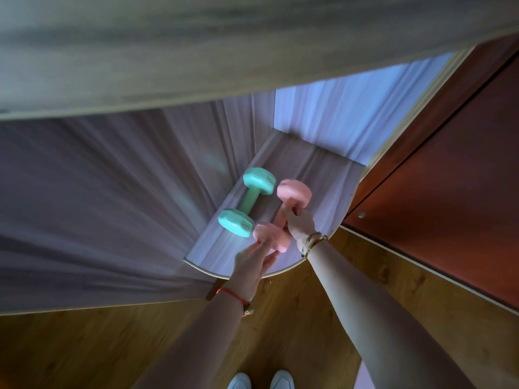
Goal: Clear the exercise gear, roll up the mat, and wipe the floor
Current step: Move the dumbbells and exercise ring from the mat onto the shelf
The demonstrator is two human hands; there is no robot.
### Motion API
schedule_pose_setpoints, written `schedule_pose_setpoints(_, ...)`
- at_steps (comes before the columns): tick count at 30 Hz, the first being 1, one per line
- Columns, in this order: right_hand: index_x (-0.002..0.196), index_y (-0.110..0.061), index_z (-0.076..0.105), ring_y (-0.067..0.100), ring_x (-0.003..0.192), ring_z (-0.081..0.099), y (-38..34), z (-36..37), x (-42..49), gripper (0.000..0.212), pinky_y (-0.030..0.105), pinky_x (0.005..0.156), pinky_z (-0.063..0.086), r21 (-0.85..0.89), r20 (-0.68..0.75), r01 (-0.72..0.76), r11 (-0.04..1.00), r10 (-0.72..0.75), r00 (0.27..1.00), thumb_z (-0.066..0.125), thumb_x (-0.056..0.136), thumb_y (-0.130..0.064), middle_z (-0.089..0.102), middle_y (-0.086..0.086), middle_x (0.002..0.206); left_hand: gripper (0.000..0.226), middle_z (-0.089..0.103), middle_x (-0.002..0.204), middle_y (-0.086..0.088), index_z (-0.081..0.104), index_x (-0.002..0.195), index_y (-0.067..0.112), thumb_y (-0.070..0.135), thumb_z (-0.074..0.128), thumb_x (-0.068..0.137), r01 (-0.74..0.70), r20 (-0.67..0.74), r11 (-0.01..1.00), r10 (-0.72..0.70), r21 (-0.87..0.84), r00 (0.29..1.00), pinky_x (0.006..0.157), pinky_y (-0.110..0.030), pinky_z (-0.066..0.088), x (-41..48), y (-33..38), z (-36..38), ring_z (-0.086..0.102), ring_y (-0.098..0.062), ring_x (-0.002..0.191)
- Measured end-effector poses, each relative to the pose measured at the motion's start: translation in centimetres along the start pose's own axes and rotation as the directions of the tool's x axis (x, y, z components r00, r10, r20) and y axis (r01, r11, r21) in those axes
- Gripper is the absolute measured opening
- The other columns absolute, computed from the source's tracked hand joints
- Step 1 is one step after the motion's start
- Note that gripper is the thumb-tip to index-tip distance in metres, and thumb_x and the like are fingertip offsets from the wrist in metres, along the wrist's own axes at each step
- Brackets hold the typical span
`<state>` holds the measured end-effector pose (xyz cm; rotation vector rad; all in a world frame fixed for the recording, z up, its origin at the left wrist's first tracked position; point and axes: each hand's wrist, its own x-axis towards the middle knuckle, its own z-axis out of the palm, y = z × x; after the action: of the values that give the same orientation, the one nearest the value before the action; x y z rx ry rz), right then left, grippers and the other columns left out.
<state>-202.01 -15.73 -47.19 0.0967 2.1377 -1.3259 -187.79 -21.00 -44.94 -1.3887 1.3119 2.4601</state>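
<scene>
Head view: pink dumbbell (280, 217) between hands (254, 265) (300, 224)

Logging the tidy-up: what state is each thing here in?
green dumbbell: lies on the shelf, untouched.
pink dumbbell: beside the green one, gripped at its handle.
right hand: grips the pink dumbbell's handle.
left hand: straight fingers touch the pink dumbbell's near head.
</scene>
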Motion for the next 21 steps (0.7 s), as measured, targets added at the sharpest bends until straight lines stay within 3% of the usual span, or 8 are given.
schedule_pose_setpoints(6,0.064,-0.015,0.051,0.023,0.069,0.055,-0.3,-0.3,-0.4,0.050,0.032,0.062,0.044,0.050,0.023,-0.028,0.998,0.027,0.999,0.044,0.101,-0.047,0.052,0.005,0.063,0.052,0.066,0.129,-0.016,0.055,0.134,0.001,0.030,0.066,0.092,0.006,0.004,1.000,-0.006,0.018,1.000,0.105,-0.034,0.051,0.0,0.1,0.1,0.066,-0.024,0.119)
schedule_pose_setpoints(12,0.063,-0.013,0.056,0.028,0.075,0.057,-0.4,-0.9,-1.3,0.050,0.037,0.070,0.046,0.064,0.047,-0.049,0.997,0.046,0.998,0.052,0.097,-0.049,0.055,0.008,0.065,0.051,0.063,0.131,-0.020,0.053,0.135,-0.002,0.025,0.065,0.093,0.010,-0.017,1.000,-0.009,0.025,1.000,0.095,-0.025,0.054,-0.7,0.8,0.4,0.064,-0.025,0.120)
schedule_pose_setpoints(17,0.079,-0.019,0.061,0.033,0.100,0.067,-0.2,-2.6,-3.5,0.032,0.046,0.095,0.055,0.140,0.061,-0.072,0.988,0.064,0.996,0.052,0.098,-0.043,0.070,0.019,0.101,0.048,0.063,0.128,-0.016,0.054,0.134,-0.001,0.023,0.064,0.094,0.004,-0.028,0.998,-0.003,0.060,1.000,0.103,-0.031,0.051,-2.4,1.4,0.7,0.062,-0.025,0.122)
schedule_pose_setpoints(19,0.091,-0.013,0.060,0.034,0.106,0.066,0.0,-3.6,-4.8,0.033,0.045,0.096,0.055,0.179,0.048,-0.100,0.979,0.093,0.995,0.050,0.099,-0.042,0.068,0.021,0.110,0.046,0.062,0.124,-0.010,0.053,0.134,0.000,0.024,0.062,0.096,0.020,-0.035,0.993,-0.016,0.115,0.999,0.095,-0.028,0.054,-3.4,1.5,1.0,0.062,-0.023,0.120)
schedule_pose_setpoints(21,0.100,-0.009,0.057,0.034,0.110,0.065,0.3,-4.5,-6.3,0.034,0.041,0.097,0.054,0.234,0.019,-0.121,0.965,0.120,0.993,0.046,0.101,-0.040,0.066,0.022,0.117,0.046,0.058,0.127,-0.010,0.050,0.135,0.003,0.028,0.060,0.098,0.076,-0.061,0.987,-0.068,0.139,0.996,0.100,-0.034,0.052,-4.4,1.7,1.4,0.060,-0.026,0.120)
